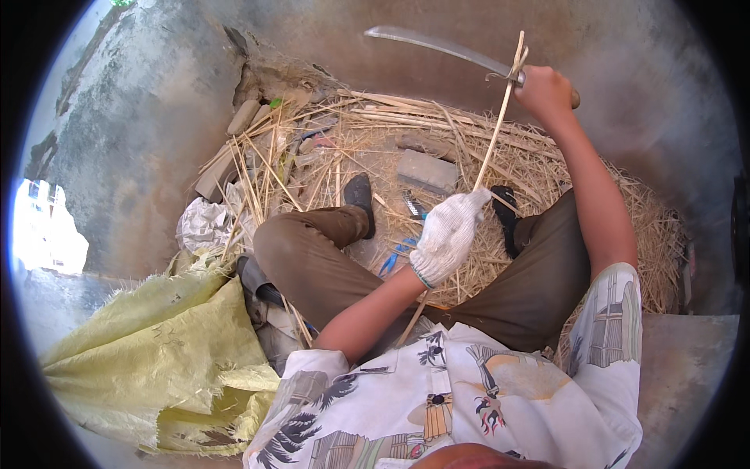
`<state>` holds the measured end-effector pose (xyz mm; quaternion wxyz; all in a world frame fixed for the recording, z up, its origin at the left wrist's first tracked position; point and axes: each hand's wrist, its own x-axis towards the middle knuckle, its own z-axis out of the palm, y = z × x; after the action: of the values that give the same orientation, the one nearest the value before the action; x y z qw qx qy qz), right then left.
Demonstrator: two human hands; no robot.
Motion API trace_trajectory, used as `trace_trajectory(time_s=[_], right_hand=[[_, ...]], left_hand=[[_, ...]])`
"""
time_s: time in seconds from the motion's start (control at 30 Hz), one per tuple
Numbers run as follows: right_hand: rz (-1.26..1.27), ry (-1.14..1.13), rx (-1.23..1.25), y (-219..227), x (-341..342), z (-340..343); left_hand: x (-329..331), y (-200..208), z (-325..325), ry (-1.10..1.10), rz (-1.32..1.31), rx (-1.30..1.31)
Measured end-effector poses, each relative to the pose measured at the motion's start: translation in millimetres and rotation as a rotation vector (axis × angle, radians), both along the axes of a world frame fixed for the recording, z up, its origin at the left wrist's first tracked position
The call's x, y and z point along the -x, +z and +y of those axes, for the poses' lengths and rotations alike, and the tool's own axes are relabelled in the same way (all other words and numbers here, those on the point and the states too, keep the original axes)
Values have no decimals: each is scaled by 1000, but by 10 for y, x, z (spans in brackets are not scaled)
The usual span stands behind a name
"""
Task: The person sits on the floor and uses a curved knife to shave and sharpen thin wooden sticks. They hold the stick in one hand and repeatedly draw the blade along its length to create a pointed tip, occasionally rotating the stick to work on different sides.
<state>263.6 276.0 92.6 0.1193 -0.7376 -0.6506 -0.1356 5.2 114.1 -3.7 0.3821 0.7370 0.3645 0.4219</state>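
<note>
My left hand [451,233], in a white knitted glove, is closed around a long thin pale strip of split wood or bamboo [498,129]. The strip slants up and to the right, and its lower end comes out below my wrist. My bare right hand [545,92] grips the handle of a long curved knife [447,45], with the blade pointing left. Near the handle, the blade meets the strip close to its upper end, where a thin curl or split piece shows. My right fingers are partly hidden behind the back of the hand.
I sit with legs bent among loose shavings and strips [391,117]. A grey brick [427,171] lies between my feet, near a blue-handled tool [397,255]. A yellow woven sack [168,352] is at left, below crumpled white sheeting [205,225]. Walls [312,31] stand close by.
</note>
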Motion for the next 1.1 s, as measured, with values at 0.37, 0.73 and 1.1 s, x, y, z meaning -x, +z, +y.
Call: trace_trajectory(time_s=[0.37,0.73,1.1], right_hand=[[4,34,108,-88,41,-214],[30,48,86,-9,-28,-278],[27,43,131,64,-58,-280]], left_hand=[[48,198,-172,-23,41,464],[41,196,-169,-58,76,397],[-24,387,-177,53,-11,703]])
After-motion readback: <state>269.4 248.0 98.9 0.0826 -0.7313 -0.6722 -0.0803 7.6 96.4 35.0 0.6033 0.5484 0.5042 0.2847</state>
